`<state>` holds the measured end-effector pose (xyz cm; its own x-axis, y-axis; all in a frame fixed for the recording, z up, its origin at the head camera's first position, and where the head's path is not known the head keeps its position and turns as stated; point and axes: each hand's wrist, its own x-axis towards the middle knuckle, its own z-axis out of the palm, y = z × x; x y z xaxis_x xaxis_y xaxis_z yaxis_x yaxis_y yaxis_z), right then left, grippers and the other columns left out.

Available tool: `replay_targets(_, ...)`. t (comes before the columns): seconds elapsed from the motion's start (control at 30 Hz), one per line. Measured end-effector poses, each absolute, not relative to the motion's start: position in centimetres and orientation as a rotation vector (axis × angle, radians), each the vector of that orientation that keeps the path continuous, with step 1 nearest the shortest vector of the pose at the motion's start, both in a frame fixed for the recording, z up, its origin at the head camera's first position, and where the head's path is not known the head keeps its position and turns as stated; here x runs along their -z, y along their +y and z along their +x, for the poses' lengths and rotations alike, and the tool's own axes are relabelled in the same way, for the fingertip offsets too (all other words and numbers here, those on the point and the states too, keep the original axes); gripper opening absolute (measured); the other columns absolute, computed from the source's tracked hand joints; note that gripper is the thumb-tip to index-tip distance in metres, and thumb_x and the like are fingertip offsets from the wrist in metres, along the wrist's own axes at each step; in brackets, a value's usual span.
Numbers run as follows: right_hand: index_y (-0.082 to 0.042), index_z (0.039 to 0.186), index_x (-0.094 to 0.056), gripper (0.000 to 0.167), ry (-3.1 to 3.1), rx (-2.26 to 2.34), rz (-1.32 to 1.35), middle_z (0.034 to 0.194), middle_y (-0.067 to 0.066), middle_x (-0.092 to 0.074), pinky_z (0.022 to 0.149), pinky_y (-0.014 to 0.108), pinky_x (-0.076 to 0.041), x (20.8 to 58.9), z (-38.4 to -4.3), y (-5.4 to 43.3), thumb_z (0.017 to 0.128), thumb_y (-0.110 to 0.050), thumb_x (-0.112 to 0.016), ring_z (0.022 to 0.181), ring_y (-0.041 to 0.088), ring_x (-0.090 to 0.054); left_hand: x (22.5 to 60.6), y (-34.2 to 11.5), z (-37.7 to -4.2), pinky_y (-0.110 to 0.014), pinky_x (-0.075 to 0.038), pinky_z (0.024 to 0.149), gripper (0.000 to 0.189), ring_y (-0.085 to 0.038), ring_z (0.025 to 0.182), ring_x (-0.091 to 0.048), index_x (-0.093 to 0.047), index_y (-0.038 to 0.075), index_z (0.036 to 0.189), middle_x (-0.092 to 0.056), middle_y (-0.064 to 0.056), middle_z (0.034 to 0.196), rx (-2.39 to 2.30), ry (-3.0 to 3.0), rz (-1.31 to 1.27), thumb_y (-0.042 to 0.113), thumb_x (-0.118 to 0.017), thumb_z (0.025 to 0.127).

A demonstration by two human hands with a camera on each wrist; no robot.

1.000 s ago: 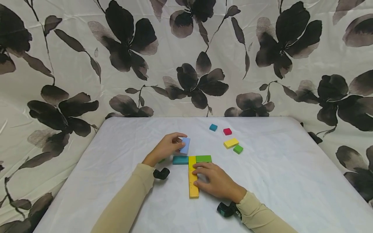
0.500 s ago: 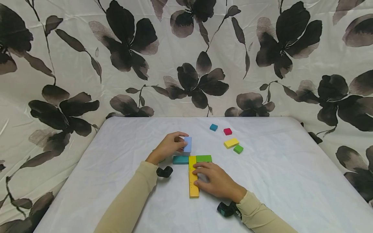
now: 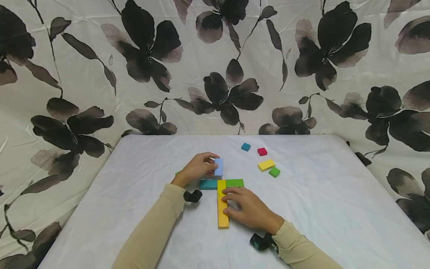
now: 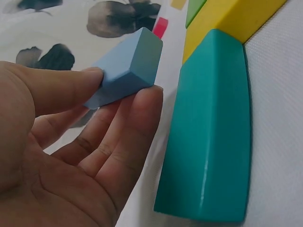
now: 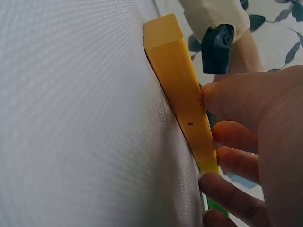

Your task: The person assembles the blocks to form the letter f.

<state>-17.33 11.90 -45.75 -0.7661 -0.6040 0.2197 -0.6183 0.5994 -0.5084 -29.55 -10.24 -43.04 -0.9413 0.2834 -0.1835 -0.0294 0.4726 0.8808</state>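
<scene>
My left hand (image 3: 195,169) pinches a light blue block (image 3: 219,167) between thumb and fingers. In the left wrist view the block (image 4: 137,61) is tilted, beside a teal block (image 4: 203,132). On the table the teal block and a green block (image 3: 235,183) lie either side of the top of a yellow block (image 3: 221,184). An orange-yellow block (image 3: 223,221) continues the column toward the front. My right hand (image 3: 250,209) rests its fingertips along the column's right side, fingers gently bent. In the right wrist view, thumb and fingers touch the orange-yellow block (image 5: 177,90).
Toward the back right lie a small blue block (image 3: 246,147), a red block (image 3: 262,152), a yellow block (image 3: 266,165) and a small green block (image 3: 274,172). Another green piece (image 3: 177,173) is mostly hidden behind the left wrist. Floral cloth (image 3: 188,59) hangs behind the table.
My left hand has shifted a little to the right with the light blue block, now above the column's top end. The right hand and the laid blocks have stayed put.
</scene>
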Motion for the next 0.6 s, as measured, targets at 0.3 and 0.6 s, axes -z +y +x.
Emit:
replay_targets(0.3,-0.019,0.122,-0.071,0.031,-2.791,-0.904,1.064,0.138,-0.006,-0.057,0.108,0.042,-0.042,45.74,-17.27,11.95,0.096,-0.035,-0.070,0.129,0.014,-0.050,43.20,-10.07,-29.84,-0.032,-0.059,0.074,0.035,-0.022,0.081,-0.069,-0.063,0.016,0.132,-0.063,-0.012,0.115,-1.464,2.390,0.249,0.014,-0.067,0.097)
replay_targets(0.6,-0.019,0.122,-0.071,0.031,-2.795,-0.910,1.066,0.138,-0.005,-0.057,0.108,0.043,-0.042,45.55,-17.21,11.92,0.095,-0.035,-0.070,0.129,0.014,-0.050,43.30,-9.81,-30.10,-0.031,-0.060,0.072,0.036,-0.021,0.079,-0.070,-0.062,0.014,0.132,-0.063,-0.011,0.112,-1.408,2.385,0.227,0.014,-0.067,0.097)
